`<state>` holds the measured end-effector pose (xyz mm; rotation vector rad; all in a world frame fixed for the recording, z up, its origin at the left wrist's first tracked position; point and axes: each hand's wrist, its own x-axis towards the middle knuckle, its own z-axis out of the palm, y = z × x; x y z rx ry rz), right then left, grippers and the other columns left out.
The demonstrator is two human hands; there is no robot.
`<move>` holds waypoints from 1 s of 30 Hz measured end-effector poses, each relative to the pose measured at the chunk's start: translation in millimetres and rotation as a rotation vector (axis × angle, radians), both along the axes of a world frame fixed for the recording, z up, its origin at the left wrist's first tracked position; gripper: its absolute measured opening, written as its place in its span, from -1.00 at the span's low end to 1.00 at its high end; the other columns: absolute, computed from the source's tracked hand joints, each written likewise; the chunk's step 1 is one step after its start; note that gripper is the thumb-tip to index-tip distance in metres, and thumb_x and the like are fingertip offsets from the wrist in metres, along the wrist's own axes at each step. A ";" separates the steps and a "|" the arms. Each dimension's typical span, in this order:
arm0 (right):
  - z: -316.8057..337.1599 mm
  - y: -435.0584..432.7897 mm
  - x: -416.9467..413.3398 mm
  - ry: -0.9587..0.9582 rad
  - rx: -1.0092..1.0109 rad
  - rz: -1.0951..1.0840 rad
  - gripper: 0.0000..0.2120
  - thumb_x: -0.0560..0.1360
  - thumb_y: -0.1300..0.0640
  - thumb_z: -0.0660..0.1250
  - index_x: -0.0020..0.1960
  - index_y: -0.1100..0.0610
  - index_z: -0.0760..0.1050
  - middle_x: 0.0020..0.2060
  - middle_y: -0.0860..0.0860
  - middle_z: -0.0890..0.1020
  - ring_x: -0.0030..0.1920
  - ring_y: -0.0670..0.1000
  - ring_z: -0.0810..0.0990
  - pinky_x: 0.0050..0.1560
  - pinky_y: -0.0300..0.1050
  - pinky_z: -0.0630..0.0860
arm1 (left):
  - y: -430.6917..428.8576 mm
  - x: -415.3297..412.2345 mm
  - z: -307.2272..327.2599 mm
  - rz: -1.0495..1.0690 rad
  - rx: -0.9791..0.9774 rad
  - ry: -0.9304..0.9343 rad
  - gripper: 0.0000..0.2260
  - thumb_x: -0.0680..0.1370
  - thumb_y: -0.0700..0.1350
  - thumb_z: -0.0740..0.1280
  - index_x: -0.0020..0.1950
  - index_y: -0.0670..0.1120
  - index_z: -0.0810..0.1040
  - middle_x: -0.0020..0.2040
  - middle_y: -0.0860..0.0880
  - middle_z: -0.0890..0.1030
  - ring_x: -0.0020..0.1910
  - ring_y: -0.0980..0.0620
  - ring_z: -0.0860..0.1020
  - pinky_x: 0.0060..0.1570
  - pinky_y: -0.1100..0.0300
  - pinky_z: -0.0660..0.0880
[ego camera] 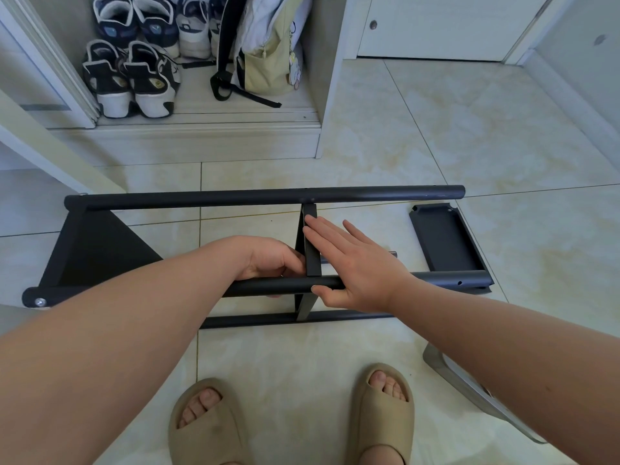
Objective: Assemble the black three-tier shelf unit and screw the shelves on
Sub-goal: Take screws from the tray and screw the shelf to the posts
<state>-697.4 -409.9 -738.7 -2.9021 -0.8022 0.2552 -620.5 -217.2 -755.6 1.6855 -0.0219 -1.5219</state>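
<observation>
Left hand [268, 260] curls, fingertips hidden behind middle shelf [313, 260]; right hand [355, 263] flat

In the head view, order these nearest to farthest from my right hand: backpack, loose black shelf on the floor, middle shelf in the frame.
1. middle shelf, touched by the right hand.
2. loose black shelf, on the floor to the right.
3. backpack, far ahead in the closet.

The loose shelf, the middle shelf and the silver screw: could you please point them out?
loose shelf [448, 238], head view, its flat inner face.
middle shelf [313, 263], head view, its lower rim.
silver screw [40, 302], head view, its head.
</observation>
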 end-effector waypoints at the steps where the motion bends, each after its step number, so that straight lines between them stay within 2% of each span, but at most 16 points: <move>1: 0.2 0.0 0.0 0.000 0.002 0.000 -0.14 0.52 -0.32 0.04 0.66 0.14 -0.04 0.64 0.00 -0.07 0.63 -0.03 -0.09 0.62 0.01 -0.15 | 0.0 0.1 0.3 -0.002 0.004 -0.005 -0.89 0.60 -0.21 0.24 0.05 -0.08 0.53 -0.22 -0.04 0.52 -0.28 0.06 0.46 -0.24 0.19 0.41; 16: -0.2 -0.3 -0.1 0.001 0.015 -0.002 -0.14 0.52 -0.32 0.03 0.65 0.14 -0.02 0.64 0.00 -0.05 0.63 -0.02 -0.07 0.62 0.03 -0.12 | -2.0 -1.2 1.3 0.000 0.066 -0.060 -0.91 0.58 -0.13 0.31 0.04 -0.08 0.58 -0.30 0.01 0.58 -0.31 0.08 0.51 -0.24 0.21 0.49; 20: -1.0 -0.4 0.2 -0.003 0.009 0.000 -0.14 0.52 -0.32 0.03 0.65 0.14 -0.02 0.64 0.00 -0.06 0.63 -0.02 -0.07 0.62 0.04 -0.11 | -2.6 -1.5 2.0 0.029 0.025 -0.040 -0.92 0.57 -0.18 0.31 0.01 -0.14 0.59 -0.36 0.00 0.61 -0.40 0.11 0.56 -0.24 0.20 0.51; 26: -1.7 -0.3 0.2 -0.013 0.023 0.000 -0.14 0.52 -0.33 0.03 0.65 0.16 0.01 0.64 0.02 -0.02 0.63 0.00 -0.03 0.62 0.06 -0.08 | -2.7 -2.0 0.1 0.056 -0.062 -0.052 -0.92 0.58 -0.25 0.31 -0.06 -0.15 0.59 -0.35 -0.03 0.62 -0.39 0.09 0.57 -0.26 0.22 0.53; 30: -1.9 -0.3 0.0 -0.014 0.021 0.000 -0.14 0.52 -0.33 0.03 0.65 0.16 0.02 0.64 0.02 -0.01 0.63 0.00 -0.03 0.62 0.06 -0.08 | -3.1 -1.8 0.4 0.059 -0.087 -0.025 -0.80 0.57 -0.26 0.29 -0.16 -0.08 0.66 -0.32 -0.03 0.62 -0.34 0.07 0.56 -0.23 0.20 0.51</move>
